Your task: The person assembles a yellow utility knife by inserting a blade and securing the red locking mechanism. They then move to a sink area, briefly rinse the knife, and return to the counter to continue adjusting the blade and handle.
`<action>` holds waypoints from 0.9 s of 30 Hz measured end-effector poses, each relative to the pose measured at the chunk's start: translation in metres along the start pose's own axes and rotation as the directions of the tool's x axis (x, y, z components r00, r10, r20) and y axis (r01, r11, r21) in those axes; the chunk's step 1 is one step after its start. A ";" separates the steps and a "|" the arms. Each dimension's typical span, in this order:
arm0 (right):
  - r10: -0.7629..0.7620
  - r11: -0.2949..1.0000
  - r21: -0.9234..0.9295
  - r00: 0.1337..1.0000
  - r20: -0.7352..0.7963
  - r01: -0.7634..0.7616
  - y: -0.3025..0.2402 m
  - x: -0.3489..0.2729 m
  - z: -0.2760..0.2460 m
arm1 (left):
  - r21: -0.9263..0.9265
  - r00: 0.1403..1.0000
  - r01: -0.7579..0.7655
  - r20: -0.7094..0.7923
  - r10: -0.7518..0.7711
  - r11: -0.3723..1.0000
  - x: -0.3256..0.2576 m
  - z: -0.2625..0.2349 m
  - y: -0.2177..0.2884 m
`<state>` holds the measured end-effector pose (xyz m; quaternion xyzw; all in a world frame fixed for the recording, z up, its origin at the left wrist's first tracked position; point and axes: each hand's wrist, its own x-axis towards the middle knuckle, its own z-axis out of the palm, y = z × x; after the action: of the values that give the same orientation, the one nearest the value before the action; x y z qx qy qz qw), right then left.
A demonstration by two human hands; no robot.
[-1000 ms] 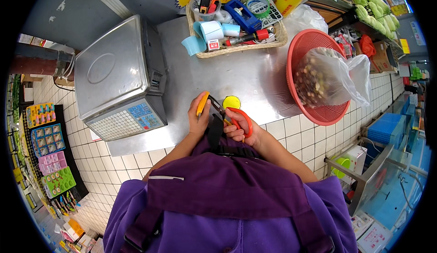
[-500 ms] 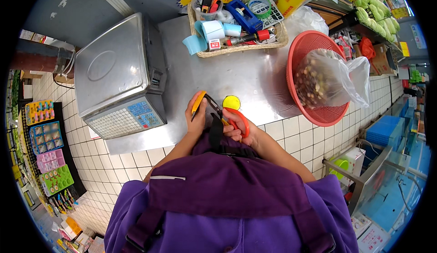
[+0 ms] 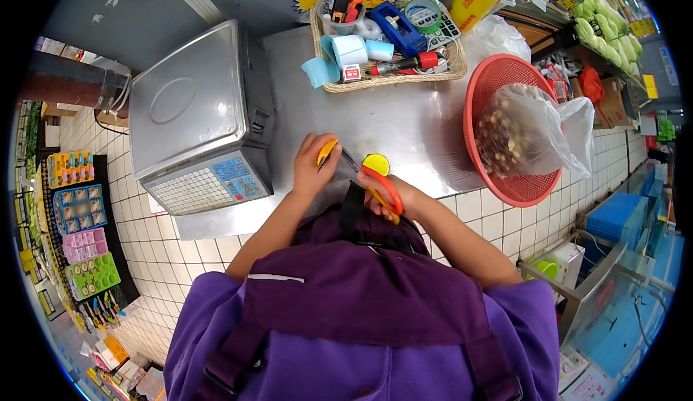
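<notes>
My right hand (image 3: 406, 200) is wrapped round scissors (image 3: 382, 186) with orange-red and yellow handles. Their dark blades point away to the left, toward my left hand (image 3: 312, 161). That hand pinches a small yellow piece with a dark edge (image 3: 326, 153); what exactly it is I cannot make out. Just beyond the scissor handles lies a round yellow disc (image 3: 376, 163) on the steel table (image 3: 317, 116), its near edge partly covered by them. A black strap (image 3: 352, 208) of my purple apron (image 3: 375, 285) hangs below the blades.
To the left stands a weighing scale (image 3: 189, 98) with a keypad. At the back, a wicker basket (image 3: 404, 80) holds tape, a calculator, pens and a blue paper roll. On the right, a red colander (image 3: 473, 123) carries a clear bag of small brown round items (image 3: 509, 130).
Both hands have moved slightly away from me over the table, and the scissor handles now overlap the yellow disc. The whole view has shifted a little.
</notes>
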<state>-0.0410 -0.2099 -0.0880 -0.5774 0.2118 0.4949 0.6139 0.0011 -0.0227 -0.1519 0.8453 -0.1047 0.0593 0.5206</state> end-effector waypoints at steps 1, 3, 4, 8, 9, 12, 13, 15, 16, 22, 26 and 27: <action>0.035 0.999 0.015 0.999 0.024 -0.036 -0.005 -0.004 -0.001 | -0.062 1.000 0.000 -0.006 0.000 0.998 0.005 0.001 -0.001; 0.112 0.992 0.041 0.991 0.073 -0.116 -0.008 -0.008 -0.001 | -0.187 1.000 0.004 -0.016 -0.007 0.982 0.010 0.007 -0.005; 0.120 0.978 0.161 0.990 0.073 -0.131 -0.006 -0.008 0.004 | -0.244 0.995 0.097 0.041 -0.089 0.965 0.007 0.011 -0.004; 0.200 0.793 0.500 0.924 0.325 -0.347 0.003 0.006 -0.002 | -0.310 0.963 0.267 0.122 -0.241 0.912 -0.001 0.032 -0.007; 0.201 0.762 0.546 0.929 0.311 -0.348 0.003 0.005 0.003 | -0.290 0.965 0.262 0.099 -0.243 0.920 -0.003 0.036 -0.010; 0.193 0.749 0.599 0.958 0.212 -0.283 0.005 0.002 0.017 | -0.298 0.952 0.303 0.048 -0.303 0.905 -0.013 0.042 -0.013; 0.187 0.759 0.600 0.968 0.168 -0.251 0.004 0.002 0.021 | -0.304 0.953 0.295 0.021 -0.304 0.906 -0.013 0.043 -0.014; 0.181 0.753 0.611 0.970 0.166 -0.245 0.000 0.003 0.025 | -0.307 0.952 0.281 -0.033 -0.305 0.909 -0.012 0.042 -0.011; 0.177 0.758 0.608 0.971 0.157 -0.237 0.001 0.002 0.026 | -0.301 0.953 0.277 -0.036 -0.301 0.912 -0.014 0.042 -0.009; 0.181 0.784 0.588 0.979 0.092 -0.200 0.002 0.005 0.032 | -0.263 0.965 0.223 -0.078 -0.251 0.939 -0.012 0.044 -0.007; 0.173 0.823 0.538 0.982 0.069 -0.183 -0.002 0.001 0.036 | -0.273 0.969 0.196 -0.095 -0.229 0.942 -0.010 0.042 -0.003; 0.182 0.835 0.520 0.982 0.044 -0.178 -0.002 0.000 0.037 | -0.281 0.969 0.191 -0.100 -0.227 0.940 -0.009 0.041 -0.002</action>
<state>-0.0507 -0.1754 -0.0777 -0.3685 0.3935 0.4721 0.6975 -0.0080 -0.0577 -0.1742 0.7671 0.0132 0.0441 0.6399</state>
